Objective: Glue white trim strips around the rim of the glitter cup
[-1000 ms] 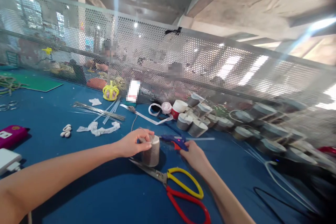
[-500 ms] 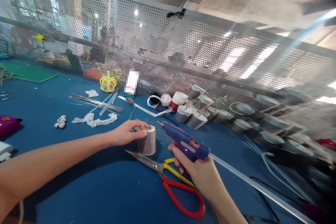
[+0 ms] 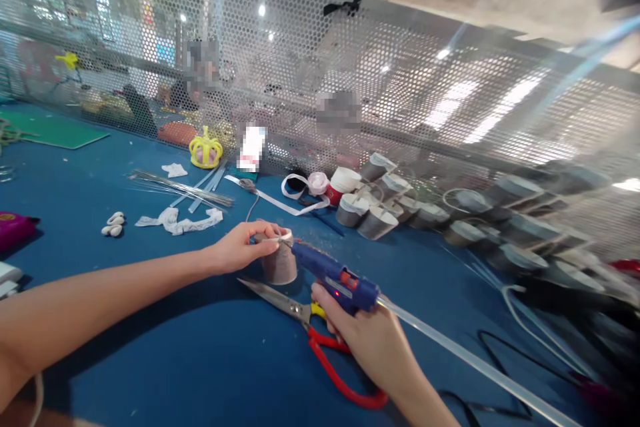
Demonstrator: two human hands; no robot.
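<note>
My left hand pinches the top rim of a small grey cup-shaped pot with a white inner edge. The pot stands on the blue table. A grey cord runs from behind that hand to a small bundle. In my right hand is a blue glue gun with a red light on and a long clear glue stick out of its back. Its nozzle tip is at the pot's rim, beside my left fingers. Scissors with red and yellow handles lie below, partly hidden by my right hand.
Many similar grey pots stand in piles to the right. Wire strips, white lace, a yellow crown-like ornament and white ribbon lie further back. A perforated metal screen rises behind the table. Black cable crosses the lower right.
The glue gun has moved left, bringing its nozzle from a gap away up to the pot's rim. The pot now leans slightly, still in my left hand.
</note>
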